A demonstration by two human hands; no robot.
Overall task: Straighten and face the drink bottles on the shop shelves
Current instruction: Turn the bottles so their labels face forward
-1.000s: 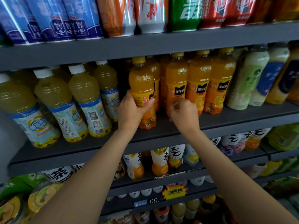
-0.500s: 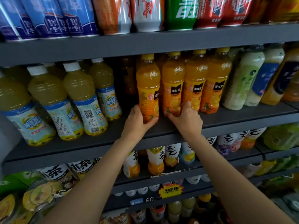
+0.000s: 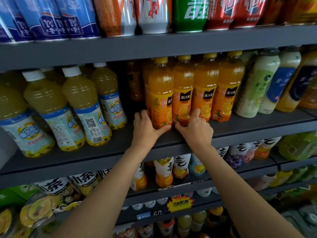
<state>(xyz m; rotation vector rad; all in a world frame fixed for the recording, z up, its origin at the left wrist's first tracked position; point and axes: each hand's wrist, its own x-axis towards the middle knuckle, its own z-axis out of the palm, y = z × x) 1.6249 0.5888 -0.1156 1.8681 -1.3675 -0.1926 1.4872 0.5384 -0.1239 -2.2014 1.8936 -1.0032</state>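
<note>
Nearest me, both forearms reach up to the middle shelf [image 3: 257, 124]. My left hand [image 3: 145, 129] is clamped on the base of the leftmost orange juice bottle [image 3: 161, 100], thumb across the front, fingers round the left side. My right hand [image 3: 195, 129] grips the base of the 2nd orange bottle [image 3: 183, 93], just beside it, thumb nearly touching the left thumb.

Progress, as I judge it: the 4 front orange bottles stand upright & tight together near the shelf edge. The 3 on the right show their black label patch forward, so those look faced. The leftmost one has its label turned partly sideways, patch only at its right edge, so it prob. wants a small twist yet.

Left of my hands there's a dark gap, then the yellow drink bottles w/ white caps [image 3: 80, 107]; one shows its QR code & barcode outward, so that row isn't faced. Right of the orange row, the pale bottles [image 3: 257, 90] lean in this wide view; can't tell if truly crooked.

Further back, more orange bottles sit behind the front row, too dim to judge. The cans on the top shelf [image 3: 154, 12] & the lower shelves look untouched.
</note>
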